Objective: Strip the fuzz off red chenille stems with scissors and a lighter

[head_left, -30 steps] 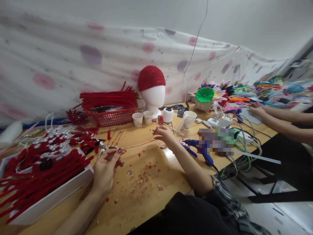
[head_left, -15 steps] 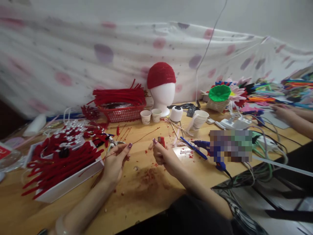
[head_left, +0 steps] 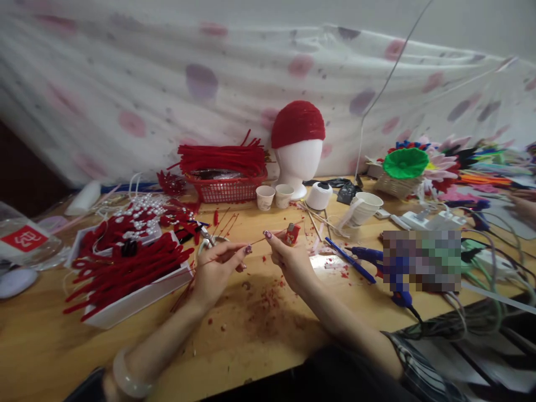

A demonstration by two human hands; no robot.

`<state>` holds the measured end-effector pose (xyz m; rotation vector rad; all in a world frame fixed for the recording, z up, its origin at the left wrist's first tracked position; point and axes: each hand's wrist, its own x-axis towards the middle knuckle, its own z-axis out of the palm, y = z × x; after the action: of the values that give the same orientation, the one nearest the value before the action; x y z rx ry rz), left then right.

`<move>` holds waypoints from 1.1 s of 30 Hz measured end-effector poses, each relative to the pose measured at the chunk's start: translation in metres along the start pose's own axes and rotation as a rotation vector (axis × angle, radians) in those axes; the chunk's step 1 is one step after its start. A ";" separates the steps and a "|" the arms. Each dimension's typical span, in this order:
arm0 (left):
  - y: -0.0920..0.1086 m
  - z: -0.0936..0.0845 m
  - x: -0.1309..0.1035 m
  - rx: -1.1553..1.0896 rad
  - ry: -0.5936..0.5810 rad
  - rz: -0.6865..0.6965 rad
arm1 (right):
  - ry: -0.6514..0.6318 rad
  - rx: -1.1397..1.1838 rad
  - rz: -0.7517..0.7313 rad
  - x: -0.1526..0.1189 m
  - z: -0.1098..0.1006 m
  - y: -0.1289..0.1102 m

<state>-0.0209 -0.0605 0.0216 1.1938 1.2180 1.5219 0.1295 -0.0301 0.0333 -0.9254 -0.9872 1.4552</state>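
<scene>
My left hand (head_left: 218, 272) pinches a thin red wire (head_left: 258, 242) between thumb and fingers; more thin red strands pass back under that palm. At the wire's other side, my right hand (head_left: 290, 258) has thumb and forefinger closed on it. A small red lighter (head_left: 292, 234) sticks up from behind the right hand's curled fingers. Left of my left hand lies a white box (head_left: 134, 298) full of red fuzzy stems (head_left: 138, 271) with white pearl sprays (head_left: 136, 218) behind them. Red scraps (head_left: 272, 304) are scattered on the wooden table (head_left: 251, 363) below both hands.
Behind stand a red basket (head_left: 228, 191) of stems, a foam head (head_left: 298, 159) in a red cap, paper cups (head_left: 265, 197), a thread spool (head_left: 319, 196) and a white mug (head_left: 365, 209). Rightward lie a blue glue gun (head_left: 396, 273), cables and another person's hand (head_left: 525, 207).
My hands have come closer together, and my right finger and thumb now close on the wire. The view has shifted, so the table's objects appear further right.
</scene>
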 end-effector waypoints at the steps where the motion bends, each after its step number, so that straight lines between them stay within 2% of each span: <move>1: 0.001 0.000 -0.001 0.005 -0.003 0.001 | -0.006 -0.007 0.016 -0.001 0.000 0.002; 5: 0.005 0.003 -0.005 -0.008 -0.001 0.022 | -0.059 -0.023 0.081 -0.002 0.001 0.008; 8: 0.006 0.003 -0.006 -0.011 0.003 0.029 | -0.103 -0.086 0.050 -0.005 -0.001 0.010; 16: 0.000 -0.003 -0.004 -0.098 -0.028 0.021 | 0.043 -0.288 -0.158 -0.008 -0.010 0.011; 33: -0.006 -0.007 0.000 -0.287 -0.163 -0.173 | 0.077 -0.015 -0.234 -0.008 -0.020 0.001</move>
<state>-0.0277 -0.0609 0.0156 0.9757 0.9333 1.3869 0.1483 -0.0369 0.0258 -0.8406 -1.0146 1.2086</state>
